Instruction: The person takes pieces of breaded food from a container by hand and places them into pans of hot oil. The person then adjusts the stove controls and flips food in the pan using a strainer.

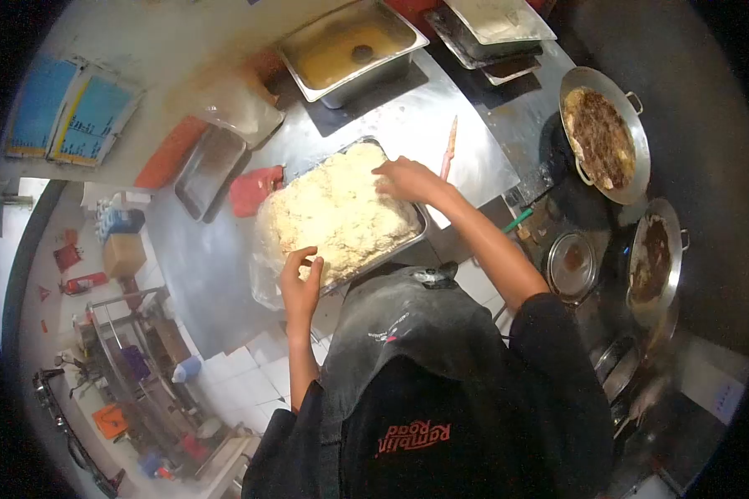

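Observation:
A metal tray (425, 223) heaped with a pale yellow, lumpy, floury mass (341, 212) lies on the steel table in front of me. My right hand (408, 180) reaches onto the far right of the heap. Its fingers are bent together with the tips in the mass; whatever they pinch is too small to make out. At the near left corner, my left hand (300, 281) has its thumb and fingers apart, beside the heap's edge. Clear plastic (266, 249) sticks out along the tray's left side, near that hand.
A knife (449, 150) lies right of the tray. Behind stands a deep pan (349, 58) of yellowish liquid. Left are a red cloth (255, 190) and a metal tray (210, 172). Two woks (605, 137) with dark contents and a round lidded pot (571, 264) stand on the right.

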{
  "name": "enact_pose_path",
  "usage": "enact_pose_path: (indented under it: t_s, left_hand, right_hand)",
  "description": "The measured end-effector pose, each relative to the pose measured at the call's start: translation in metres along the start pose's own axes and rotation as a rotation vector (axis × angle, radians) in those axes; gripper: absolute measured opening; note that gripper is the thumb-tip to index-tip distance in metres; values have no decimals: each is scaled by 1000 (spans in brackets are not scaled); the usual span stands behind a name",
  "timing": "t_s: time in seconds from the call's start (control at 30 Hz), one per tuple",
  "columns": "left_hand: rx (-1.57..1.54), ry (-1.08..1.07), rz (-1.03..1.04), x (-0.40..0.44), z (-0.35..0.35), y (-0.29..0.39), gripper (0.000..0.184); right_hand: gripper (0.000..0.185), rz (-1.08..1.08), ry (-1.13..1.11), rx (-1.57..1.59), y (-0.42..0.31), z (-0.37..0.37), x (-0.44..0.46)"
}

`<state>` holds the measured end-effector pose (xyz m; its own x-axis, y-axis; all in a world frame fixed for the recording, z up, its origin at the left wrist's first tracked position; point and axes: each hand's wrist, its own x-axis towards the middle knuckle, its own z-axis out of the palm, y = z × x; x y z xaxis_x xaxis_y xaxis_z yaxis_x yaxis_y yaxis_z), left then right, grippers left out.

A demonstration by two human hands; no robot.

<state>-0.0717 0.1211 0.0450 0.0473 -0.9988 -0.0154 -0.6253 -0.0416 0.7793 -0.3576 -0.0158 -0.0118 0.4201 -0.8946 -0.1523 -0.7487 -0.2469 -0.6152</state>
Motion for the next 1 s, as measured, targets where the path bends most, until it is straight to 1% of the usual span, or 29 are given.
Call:
enact_pose_path:
  t_s: [0.03, 0.1, 0.13, 0.2, 0.23, 0.3, 0.37, 0.43, 0.47, 0.5, 0.57, 0.63, 0.7, 0.77, 0.8, 0.83, 0.9, 0.93, 0.97, 1.0]
  left_hand:
    - [0, -2, -10, -2, -4, -6, 21]
    - [-40, -9, -21, -3, -10, -18, 21]
    - [-17, -7, -35, -4, -13, -24, 21]
    - [0, -18, -51, -5, -15, -30, 20]
    - [-22, -22, -60, -5, -15, -32, 20]
    - [-43, -30, -61, -2, -16, -33, 20]
    - [-75, -49, -70, 3, -13, -33, 19]
    - [-53, -70, -62, 8, -13, -25, 19]
    - [-29, -84, -61, 10, -10, -20, 19]
    - [-40, -113, -39, 12, -9, -19, 19]
    - [45, -83, 55, 16, 1, -22, 21]
    - [3, -117, 107, 20, 16, -24, 23]
    - [22, -191, 141, 25, 27, -14, 23]
    - [-6, -208, 99, 13, 42, 3, 20]
    - [-13, -229, 128, 10, 51, 6, 20]
    - [-19, -259, 120, 8, 59, 10, 20]
    - [-27, -304, 128, 7, 71, 18, 19]
    - [-35, -320, 113, 6, 76, 21, 20]
    - [-40, -330, 100, 4, 83, 24, 20]
    - [-31, -334, 98, 1, 86, 34, 21]
  right_hand:
    - [44, 19, -116, -42, -10, 8, 12]
    - [39, -44, -128, -193, -17, 23, 21]
    - [39, -31, -125, -196, -15, 22, 26]
    - [52, 27, -330, -188, -9, 18, 35]
    - [52, 36, -329, -187, -16, 10, 34]
    - [55, 111, -464, -122, -27, -8, 34]
    - [56, 96, -459, -94, -10, 3, 42]
    - [57, 90, -452, -63, -2, 0, 42]
    - [56, 44, -443, -42, 2, -2, 41]
    - [54, 10, -428, -23, 5, -8, 37]
    - [53, -39, -437, -122, 9, -32, 29]
    - [50, 139, -217, 109, 5, -84, -20]
    - [50, 145, 114, 195, 28, -116, -71]
    - [48, 112, 390, 337, 50, -145, -141]
    - [48, 169, 505, 395, 62, -158, -179]
    - [48, 314, 597, 410, 65, -173, -222]
    - [49, 475, 826, 381, 89, -191, -309]
    - [47, 626, 938, 309, 93, -197, -352]
    - [46, 730, 1030, 317, 103, -199, -396]
    - [45, 847, 1156, 178, 99, -204, -432]
